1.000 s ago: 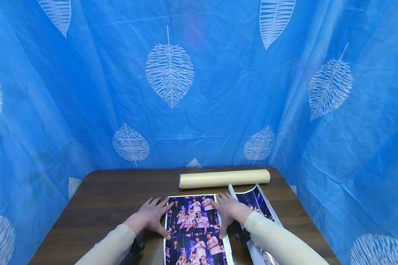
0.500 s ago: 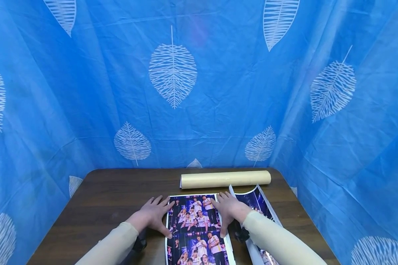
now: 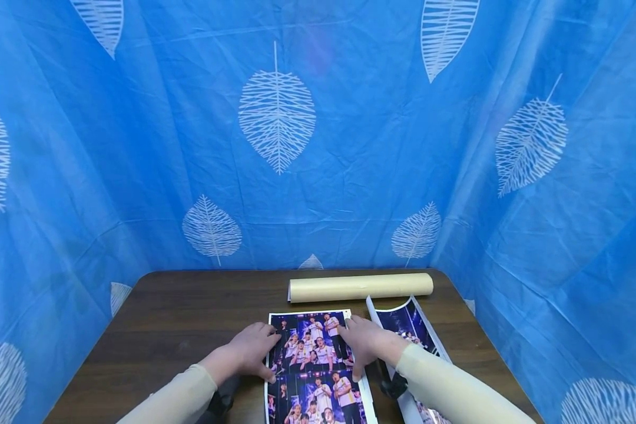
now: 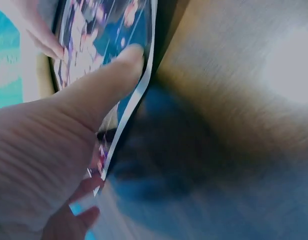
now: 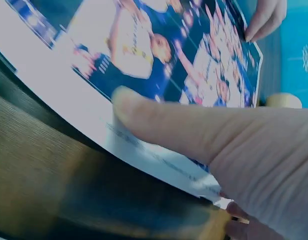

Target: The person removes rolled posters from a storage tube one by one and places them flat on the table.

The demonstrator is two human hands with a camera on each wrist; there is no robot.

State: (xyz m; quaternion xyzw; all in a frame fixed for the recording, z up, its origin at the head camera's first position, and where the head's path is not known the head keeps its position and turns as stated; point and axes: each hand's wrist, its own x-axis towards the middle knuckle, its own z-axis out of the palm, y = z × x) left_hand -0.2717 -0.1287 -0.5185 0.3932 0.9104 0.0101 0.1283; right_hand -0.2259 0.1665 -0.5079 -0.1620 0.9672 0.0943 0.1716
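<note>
The poster (image 3: 318,368), printed face up, is found at the lower middle of the table (image 3: 191,318), and its near end is cut off at six o'clock in the head view. It can be judged that the spreading of this poster is mostly done, but full flatness is not reached, because its long edges are seen raised a little in both wrist views. At ten o'clock of the poster its edge is touched by the left hand (image 3: 251,350), and at two o'clock by the right hand (image 3: 365,341). The fingers of both hands are bent, with the left thumb (image 4: 126,60) and the right thumb (image 5: 129,102) placed upon the print; whether the paper is pinched from below cannot be told. Around three o'clock, just beside the right hand, a second poster (image 3: 403,324) is lying with its sides curled up, so its flattening seems to be left. Part of it is covered by the right sleeve (image 3: 450,383), and little room is given on this side. At one o'clock a paper roll (image 3: 360,287) is seen, rolled up; whether it is touched by the second poster's corner is unclear. Behind, at twelve o'clock, a blue curtain (image 3: 350,118) is hung.
</note>
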